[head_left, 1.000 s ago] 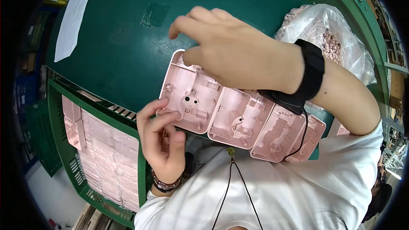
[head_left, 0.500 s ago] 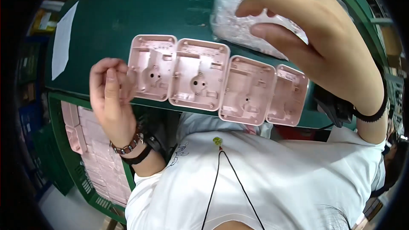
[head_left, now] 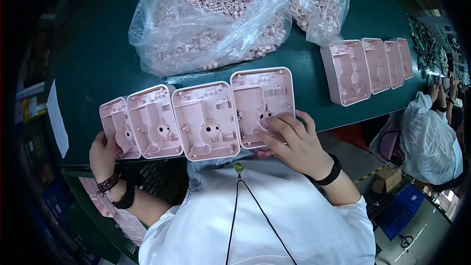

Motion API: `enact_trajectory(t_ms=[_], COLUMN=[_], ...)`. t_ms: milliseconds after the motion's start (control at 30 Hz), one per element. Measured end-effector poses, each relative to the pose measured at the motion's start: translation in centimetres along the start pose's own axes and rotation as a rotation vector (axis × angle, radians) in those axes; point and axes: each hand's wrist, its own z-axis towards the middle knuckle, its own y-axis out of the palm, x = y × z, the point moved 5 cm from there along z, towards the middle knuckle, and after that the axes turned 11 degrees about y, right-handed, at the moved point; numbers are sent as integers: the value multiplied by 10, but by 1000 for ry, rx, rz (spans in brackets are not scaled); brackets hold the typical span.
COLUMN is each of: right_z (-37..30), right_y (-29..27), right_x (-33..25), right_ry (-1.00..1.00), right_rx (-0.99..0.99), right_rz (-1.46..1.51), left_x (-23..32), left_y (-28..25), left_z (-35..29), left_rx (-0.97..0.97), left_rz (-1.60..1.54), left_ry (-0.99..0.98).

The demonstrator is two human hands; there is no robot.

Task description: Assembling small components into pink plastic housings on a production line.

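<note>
Four-sided pink plastic housings stand side by side in a row at the front table edge, open sides up, with holes and posts inside. At the left end, my left hand grips the lower corner of the leftmost housing, thumb over its rim. My right hand lies over the lower right of the rightmost housing, fingers apart. Some of its fingertips reach inside near the centre hole, and one is by the outer right wall. Between them sit a narrower-looking housing and a larger-looking housing.
Behind the row lies a clear plastic bag full of small pink parts, with a second bag beside it. Another row of pink housings stands at right. A crate with pink pieces is below left. A person in white sits at right.
My right hand has come down from above the bag to the rightmost housing. My left hand has moved to the leftmost housing. The view has shifted, showing the bags and the second row.
</note>
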Motion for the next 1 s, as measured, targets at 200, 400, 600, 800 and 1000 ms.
enact_trajectory(t_ms=[200,400,600,800,1000], right_z=[1,-11,-19,-14,-7], right_y=[-6,-22,-19,-12,-7], right_x=[16,39,27,33,34], right_ry=[34,77,43,66,-5], right_rx=[49,123,227,236,241], right_rz=[-62,-198,-16,-11,44], left_x=[26,60,93,87,83], left_y=[-5,-6,1,10,5], left_z=[-5,-19,-20,-13,-18], left_rx=[-2,41,-121,-15,-51], left_rz=[-64,-113,-108,-162,-125], left_ry=[-33,118,36,202,156])
